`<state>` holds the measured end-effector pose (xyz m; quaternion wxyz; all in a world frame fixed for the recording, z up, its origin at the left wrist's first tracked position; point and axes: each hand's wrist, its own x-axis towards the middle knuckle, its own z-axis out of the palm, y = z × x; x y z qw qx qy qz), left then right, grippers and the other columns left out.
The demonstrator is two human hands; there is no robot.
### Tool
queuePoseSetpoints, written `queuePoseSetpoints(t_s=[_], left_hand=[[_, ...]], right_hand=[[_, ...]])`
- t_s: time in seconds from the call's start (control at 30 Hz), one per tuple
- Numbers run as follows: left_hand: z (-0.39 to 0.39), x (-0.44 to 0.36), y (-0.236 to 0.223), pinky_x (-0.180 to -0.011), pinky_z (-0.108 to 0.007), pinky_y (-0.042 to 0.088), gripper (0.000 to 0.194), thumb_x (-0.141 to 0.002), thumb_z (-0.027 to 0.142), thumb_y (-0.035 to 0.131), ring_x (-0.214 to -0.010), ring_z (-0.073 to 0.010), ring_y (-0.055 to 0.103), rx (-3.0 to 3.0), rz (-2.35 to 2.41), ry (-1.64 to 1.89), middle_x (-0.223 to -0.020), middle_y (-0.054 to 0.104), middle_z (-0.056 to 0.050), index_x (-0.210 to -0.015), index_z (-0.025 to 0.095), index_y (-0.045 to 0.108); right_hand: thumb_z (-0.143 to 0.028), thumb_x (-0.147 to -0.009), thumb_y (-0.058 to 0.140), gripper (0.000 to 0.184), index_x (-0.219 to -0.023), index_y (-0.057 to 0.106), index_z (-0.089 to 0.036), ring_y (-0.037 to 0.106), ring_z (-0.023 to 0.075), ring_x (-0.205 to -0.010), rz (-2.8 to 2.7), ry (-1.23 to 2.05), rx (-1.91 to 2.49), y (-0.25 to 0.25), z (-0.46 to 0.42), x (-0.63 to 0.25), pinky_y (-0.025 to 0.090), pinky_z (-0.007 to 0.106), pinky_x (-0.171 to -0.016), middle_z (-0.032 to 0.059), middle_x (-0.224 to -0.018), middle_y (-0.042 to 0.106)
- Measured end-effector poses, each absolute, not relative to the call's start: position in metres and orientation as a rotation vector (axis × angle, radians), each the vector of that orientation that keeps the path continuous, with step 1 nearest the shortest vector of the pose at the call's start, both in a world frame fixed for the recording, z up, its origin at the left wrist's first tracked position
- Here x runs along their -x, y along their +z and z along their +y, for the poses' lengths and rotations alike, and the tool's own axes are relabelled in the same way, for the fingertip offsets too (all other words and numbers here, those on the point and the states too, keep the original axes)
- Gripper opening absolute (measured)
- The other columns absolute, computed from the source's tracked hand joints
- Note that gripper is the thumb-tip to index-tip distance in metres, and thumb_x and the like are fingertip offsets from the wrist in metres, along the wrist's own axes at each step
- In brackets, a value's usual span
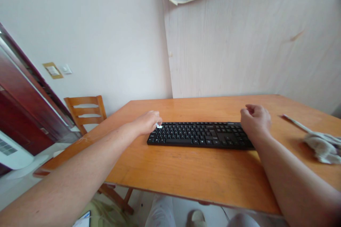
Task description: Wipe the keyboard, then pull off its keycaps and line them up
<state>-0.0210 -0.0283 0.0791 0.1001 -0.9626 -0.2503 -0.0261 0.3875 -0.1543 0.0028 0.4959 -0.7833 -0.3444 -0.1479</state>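
Note:
A black keyboard [199,134] lies across the middle of an orange wooden table [186,173]. My left hand [147,122] rests at the keyboard's left end, fingers closed on a small white scrap, perhaps a wipe or tissue [159,125], pressed against the top left corner keys. My right hand [255,120] sits on the keyboard's right end with its fingers curled in; I see nothing in it.
A crumpled grey cloth [322,145] with a thin stick beside it lies at the table's right edge. A wooden chair [85,111] stands at the far left corner, near a dark red door [23,110]. The table's back edge meets the wall.

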Motion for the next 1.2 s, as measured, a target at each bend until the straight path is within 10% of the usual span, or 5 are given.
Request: queuePoseSetpoints(t_s=[1.2], left_hand=[[-0.062,-0.046,0.090,-0.082,-0.032,0.046,0.027,-0.077,0.005,0.048,-0.089,-0.0187,0.056,2.949,-0.676,-0.510,-0.089,0.059,-0.005,-0.087,0.019,0.068]], right_hand=[[-0.033,-0.078,0.048,0.035,-0.103,0.066,-0.016,0.054,0.0270,-0.092,-0.828,-0.337,1.844,0.008,-0.155,-0.377,0.041,0.041,-0.084,0.0111,-0.093,0.064]])
